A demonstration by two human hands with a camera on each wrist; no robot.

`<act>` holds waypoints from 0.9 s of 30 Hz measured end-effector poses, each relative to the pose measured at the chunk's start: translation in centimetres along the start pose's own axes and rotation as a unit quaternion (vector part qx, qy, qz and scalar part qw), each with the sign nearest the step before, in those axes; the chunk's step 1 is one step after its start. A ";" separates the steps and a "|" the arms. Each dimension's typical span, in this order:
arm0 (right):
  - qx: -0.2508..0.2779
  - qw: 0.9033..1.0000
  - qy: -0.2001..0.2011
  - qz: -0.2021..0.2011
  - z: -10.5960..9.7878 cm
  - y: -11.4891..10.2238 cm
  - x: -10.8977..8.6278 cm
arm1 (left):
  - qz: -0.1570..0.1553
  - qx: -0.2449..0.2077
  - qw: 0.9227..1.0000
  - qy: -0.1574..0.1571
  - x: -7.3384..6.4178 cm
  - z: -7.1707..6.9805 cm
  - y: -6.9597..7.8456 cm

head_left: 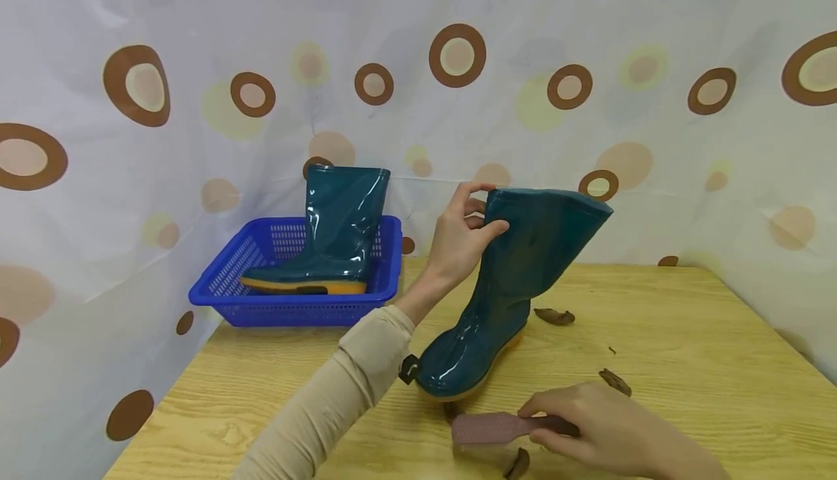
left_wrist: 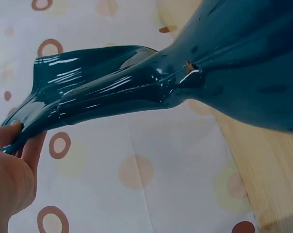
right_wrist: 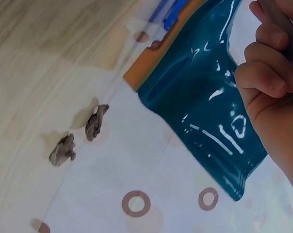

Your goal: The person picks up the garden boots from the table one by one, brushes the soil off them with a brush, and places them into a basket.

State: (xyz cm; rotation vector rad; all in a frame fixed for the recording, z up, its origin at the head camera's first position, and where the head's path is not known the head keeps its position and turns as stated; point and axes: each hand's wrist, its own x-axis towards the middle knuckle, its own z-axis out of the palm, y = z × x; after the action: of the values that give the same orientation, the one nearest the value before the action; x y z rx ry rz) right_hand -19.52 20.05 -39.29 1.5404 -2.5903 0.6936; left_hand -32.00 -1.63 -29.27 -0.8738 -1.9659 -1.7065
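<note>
My left hand (head_left: 461, 237) pinches the top rim of a dark green rubber boot (head_left: 516, 269), thumb on the near side. Its shaft leans right and the toe points down-left over the table. In the left wrist view, a small brown speck (left_wrist: 190, 67) sticks to the boot's surface. Down at the right, my right hand (head_left: 598, 422) grips the dark handle of a brush (head_left: 487, 429) with a flat pinkish head, which lies just below the boot's toe. A brown lump (right_wrist: 157, 44) shows against the orange sole (right_wrist: 146, 68) in the right wrist view.
A second green boot (head_left: 343, 226) stands in a blue plastic basket (head_left: 294, 313) at the back left. Several brown clumps (head_left: 554, 316) lie scattered on the wooden table (head_left: 686, 349). A dotted white curtain (head_left: 418, 131) hangs behind the table.
</note>
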 end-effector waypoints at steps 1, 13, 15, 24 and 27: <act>-0.007 1.000 0.010 -0.005 -0.1 0.2 -0.2 | 0.002 0.002 1.000 0.001 0.1 -0.1 0.1; -0.017 0.998 0.044 0.037 -1.3 1.6 -2.4 | 0.013 -0.023 0.999 0.025 1.0 -2.1 1.6; -0.023 0.997 0.053 0.045 -1.5 1.7 -2.7 | 0.016 -0.024 0.999 0.028 1.2 -2.5 1.9; -0.110 0.976 0.182 0.037 -2.4 0.6 -2.4 | 0.021 -0.012 0.999 0.039 1.6 -3.9 3.4; -0.128 0.967 0.219 0.029 -2.8 0.1 -1.7 | 0.028 -0.007 0.999 0.035 1.8 -4.4 3.7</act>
State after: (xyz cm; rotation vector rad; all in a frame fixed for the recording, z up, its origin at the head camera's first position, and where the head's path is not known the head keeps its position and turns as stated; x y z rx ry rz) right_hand -19.25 22.58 -37.27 1.0946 -2.2902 0.5916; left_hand -31.23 -5.30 -24.56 -0.8547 -1.8692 -1.6984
